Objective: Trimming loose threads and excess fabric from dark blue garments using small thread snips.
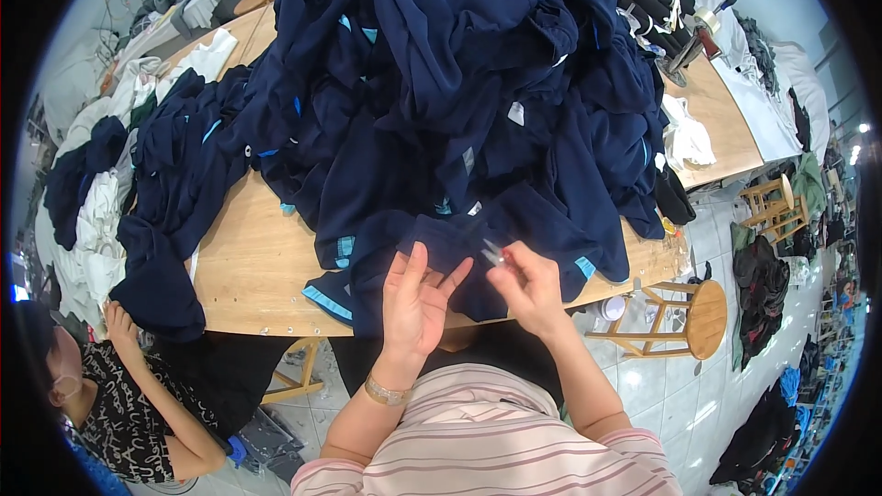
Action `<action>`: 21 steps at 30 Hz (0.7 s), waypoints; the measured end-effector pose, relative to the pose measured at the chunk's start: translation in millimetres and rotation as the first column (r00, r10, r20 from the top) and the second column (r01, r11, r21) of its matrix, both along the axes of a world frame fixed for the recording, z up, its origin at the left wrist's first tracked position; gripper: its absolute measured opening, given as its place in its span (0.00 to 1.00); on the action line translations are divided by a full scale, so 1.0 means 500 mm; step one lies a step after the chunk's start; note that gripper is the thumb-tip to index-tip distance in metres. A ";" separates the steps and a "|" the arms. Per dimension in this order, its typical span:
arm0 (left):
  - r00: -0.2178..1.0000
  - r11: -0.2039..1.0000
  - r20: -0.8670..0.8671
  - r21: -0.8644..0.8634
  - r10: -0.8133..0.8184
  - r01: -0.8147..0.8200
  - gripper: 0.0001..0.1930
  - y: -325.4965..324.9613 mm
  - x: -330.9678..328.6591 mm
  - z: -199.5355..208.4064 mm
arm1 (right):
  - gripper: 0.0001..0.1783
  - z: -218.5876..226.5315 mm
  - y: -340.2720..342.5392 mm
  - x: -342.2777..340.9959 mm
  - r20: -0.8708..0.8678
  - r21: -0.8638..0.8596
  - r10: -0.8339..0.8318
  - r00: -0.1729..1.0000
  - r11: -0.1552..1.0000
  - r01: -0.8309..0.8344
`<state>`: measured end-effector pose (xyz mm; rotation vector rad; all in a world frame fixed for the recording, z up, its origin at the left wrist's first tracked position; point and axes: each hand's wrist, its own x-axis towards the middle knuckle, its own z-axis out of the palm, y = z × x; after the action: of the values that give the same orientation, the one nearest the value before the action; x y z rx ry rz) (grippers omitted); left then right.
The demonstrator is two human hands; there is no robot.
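My right hand (528, 287) is closed around a pair of small thread snips (494, 253), whose pale metal tips point up and to the left. A bit of red shows by the fingers. To its left my left hand (421, 298) is raised with the palm turned up and the fingers apart, holding nothing that I can see. Beneath both hands a navy garment (441, 239) with light blue trim lies over the table's front edge. Whether a loose thread runs between the hands is too fine to tell.
A tall heap of navy garments (459, 64) covers most of the wooden table (248, 262). At left, a co-worker's hand (119, 326) touches more navy and white clothing. A wooden stool (706, 320) stands right of the table, and dark cloth piles (763, 294) lie on the floor beyond.
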<state>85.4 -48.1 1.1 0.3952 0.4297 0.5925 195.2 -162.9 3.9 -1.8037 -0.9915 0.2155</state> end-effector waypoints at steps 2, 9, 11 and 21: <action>1.000 1.000 -0.004 0.003 0.004 -0.004 0.07 0.001 0.000 0.000 | 0.18 -0.014 0.003 -0.007 0.233 -0.034 0.007 0.972 0.999 0.001; 1.000 0.996 -0.025 0.090 -0.011 0.013 0.10 -0.001 -0.004 -0.005 | 0.18 -0.018 0.023 -0.016 0.465 -0.008 0.000 0.885 1.000 0.004; 1.000 0.994 -0.026 0.105 -0.009 0.012 0.09 -0.003 -0.002 -0.005 | 0.18 -0.019 0.023 -0.013 0.481 0.001 -0.008 0.877 1.000 0.009; 0.998 0.989 -0.048 0.149 0.030 -0.022 0.08 -0.012 0.005 -0.005 | 0.19 -0.020 0.026 -0.008 0.549 0.010 -0.019 0.836 1.000 0.017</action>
<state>87.6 -54.4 -1.2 0.5478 0.4403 0.6432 191.3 -149.7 -6.3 -1.9109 -1.3679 -0.3446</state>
